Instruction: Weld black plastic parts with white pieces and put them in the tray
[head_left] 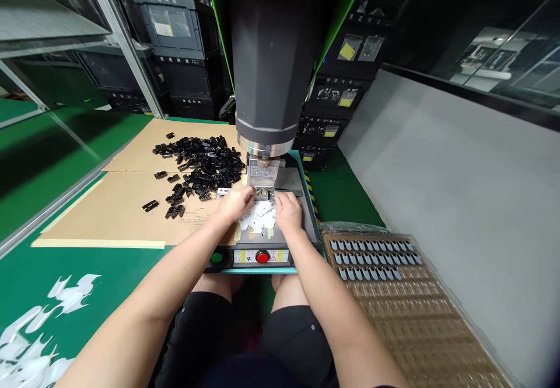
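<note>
Under the head of a bench press (265,67), both hands meet at a small metal fixture (262,197). My left hand (237,202) is on the fixture's left side, fingers bent and pressed together; whatever they pinch is too small to name. From the right, my right hand (287,208) reaches in with its fingers closed at the fixture's edge, and its fingertips hide what is there. A pile of thin white cut-out pieces (259,219) lies on the press base between my hands. Just above them hangs a clear block with a printed label (263,172).
Many small black plastic parts (210,163) are heaped on cardboard (109,213) at left. A red button (262,257) and a green button (216,257) face me. At right stands a tray (371,306) with rows of grey parts. More white pieces (30,347) lie lower left.
</note>
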### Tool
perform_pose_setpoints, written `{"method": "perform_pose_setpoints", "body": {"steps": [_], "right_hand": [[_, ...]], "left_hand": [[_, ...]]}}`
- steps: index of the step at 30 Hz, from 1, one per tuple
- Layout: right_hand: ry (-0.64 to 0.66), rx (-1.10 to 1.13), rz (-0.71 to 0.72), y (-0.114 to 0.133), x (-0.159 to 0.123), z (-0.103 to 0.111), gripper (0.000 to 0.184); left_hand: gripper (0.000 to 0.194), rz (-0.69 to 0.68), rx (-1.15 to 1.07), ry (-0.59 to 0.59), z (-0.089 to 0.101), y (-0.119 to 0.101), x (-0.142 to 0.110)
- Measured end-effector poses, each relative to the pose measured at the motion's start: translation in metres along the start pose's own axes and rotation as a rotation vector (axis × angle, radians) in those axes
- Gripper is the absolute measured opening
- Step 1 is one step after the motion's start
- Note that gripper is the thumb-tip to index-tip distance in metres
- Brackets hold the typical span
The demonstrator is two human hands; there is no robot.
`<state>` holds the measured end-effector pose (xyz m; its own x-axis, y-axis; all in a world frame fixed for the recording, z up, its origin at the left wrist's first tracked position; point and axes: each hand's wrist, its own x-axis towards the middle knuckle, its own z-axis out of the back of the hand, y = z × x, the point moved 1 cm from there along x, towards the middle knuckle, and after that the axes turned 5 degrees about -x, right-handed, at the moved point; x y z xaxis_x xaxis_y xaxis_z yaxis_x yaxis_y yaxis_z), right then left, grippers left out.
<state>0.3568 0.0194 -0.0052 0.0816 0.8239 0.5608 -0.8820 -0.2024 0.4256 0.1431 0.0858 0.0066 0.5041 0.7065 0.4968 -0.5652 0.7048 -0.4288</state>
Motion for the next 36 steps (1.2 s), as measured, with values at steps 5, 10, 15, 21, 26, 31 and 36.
{"method": "perform_pose_setpoints", "body": {"steps": [5,10,15,21,26,31,36], "right_hand": [[0.219,-0.287,0.059,0.023,0.018,-0.015,0.039],[0.306,-0.371,0.117,0.038,0.012,-0.008,0.057],[0.337,-0.394,0.164,0.043,0.014,0.000,0.060],[0.337,-0.437,0.163,0.037,0.023,-0.006,0.061],[0.323,-0.453,0.159,0.035,0.025,-0.014,0.060],[0.305,-0.475,0.152,0.036,0.025,-0.016,0.058],[0.306,-0.450,0.142,0.036,0.026,-0.013,0.060]], "left_hand": [[0.025,-0.044,0.220,0.159,-0.003,-0.010,0.011],[0.024,-0.012,0.282,0.172,-0.006,-0.019,0.003],[0.022,0.042,0.201,0.148,0.001,-0.031,-0.002],[0.035,0.161,0.196,0.015,0.052,-0.009,-0.049],[0.033,0.588,0.291,-0.278,0.126,0.056,-0.116],[0.030,0.890,0.287,-0.178,0.170,0.114,-0.155],[0.020,0.904,0.215,-0.142,0.180,0.113,-0.161]]}}
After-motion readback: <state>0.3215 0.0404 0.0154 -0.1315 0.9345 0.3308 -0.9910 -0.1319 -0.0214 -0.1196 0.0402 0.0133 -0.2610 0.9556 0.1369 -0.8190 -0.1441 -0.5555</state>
